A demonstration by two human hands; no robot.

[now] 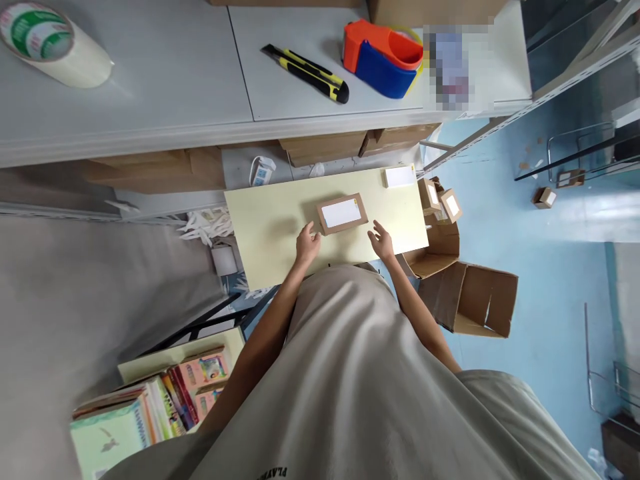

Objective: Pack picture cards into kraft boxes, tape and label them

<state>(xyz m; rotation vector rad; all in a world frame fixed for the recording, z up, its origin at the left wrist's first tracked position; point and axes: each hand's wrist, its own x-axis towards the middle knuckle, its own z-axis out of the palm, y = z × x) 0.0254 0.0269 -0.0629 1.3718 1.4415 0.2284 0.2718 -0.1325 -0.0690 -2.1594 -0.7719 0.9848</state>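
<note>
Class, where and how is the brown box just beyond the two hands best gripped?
Likely best: grip the box by its short ends, left hand from the left, right hand from the right; it lies flat, longer sideways, both ends free.

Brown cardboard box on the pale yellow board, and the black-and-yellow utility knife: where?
Brown cardboard box [342,213]: head view, middle of its labelled top.
Black-and-yellow utility knife [307,71]: head view, middle of its body.

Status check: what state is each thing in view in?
Left hand: open, empty
Right hand: open, empty
Labelled cardboard box: closed, lying flat
Utility knife: lying down, blade position unclear
Wide tape roll: standing on end
Large carton at right: open
</note>
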